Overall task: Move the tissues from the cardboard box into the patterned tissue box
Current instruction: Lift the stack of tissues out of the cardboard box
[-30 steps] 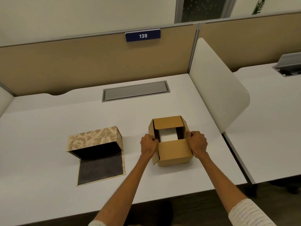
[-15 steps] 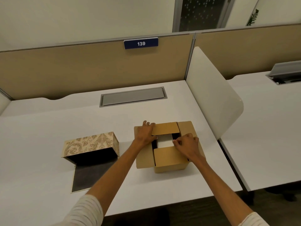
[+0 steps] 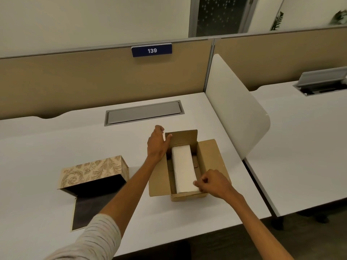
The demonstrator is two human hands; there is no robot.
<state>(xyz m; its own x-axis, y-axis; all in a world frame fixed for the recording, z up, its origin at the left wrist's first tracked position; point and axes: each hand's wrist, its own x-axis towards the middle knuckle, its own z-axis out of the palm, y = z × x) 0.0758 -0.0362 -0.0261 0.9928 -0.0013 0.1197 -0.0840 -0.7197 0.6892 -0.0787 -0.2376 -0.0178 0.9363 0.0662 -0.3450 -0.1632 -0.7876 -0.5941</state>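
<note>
Centre of the frame: a cardboard box (image 3: 187, 166) on the white desk (image 3: 47, 139), all four flaps folded outward, the far flap standing nearly upright, the right flap leaning out to the side, the left flap spread flat under the forearm. Inside, a white stack of tissues (image 3: 183, 168), lengthwise from far to near, lying flat in the bottom with narrow gaps of brown cardboard along both long sides. Left hand (image 3: 157, 145) at the far left corner of the box, palm down, fingers (image 3: 159, 129) stretched and released, thumb touching the edge of the upright far flap, nothing grasped. Right hand (image 3: 214, 182) at the near right corner, fingers curled, thumb and forefinger pinched together right at the near right corner of the tissue stack; whether gripping the tissues or only touching them, cannot tell. Lower left of the frame: the patterned tissue box (image 3: 93, 171), tan with a scrolled leaf print, lying with its open side toward the viewer, dark inside, its dark-lined lid (image 3: 86, 211) laid flat on the desk in front, well apart from the cardboard box. Upper centre: a grey cable hatch (image 3: 143, 113) set in the desk, and above it on the beige partition (image 3: 65, 81) a blue plate marked 139 (image 3: 151, 50). Right of centre: a white rounded divider (image 3: 234, 109) between this desk and the next.
</note>
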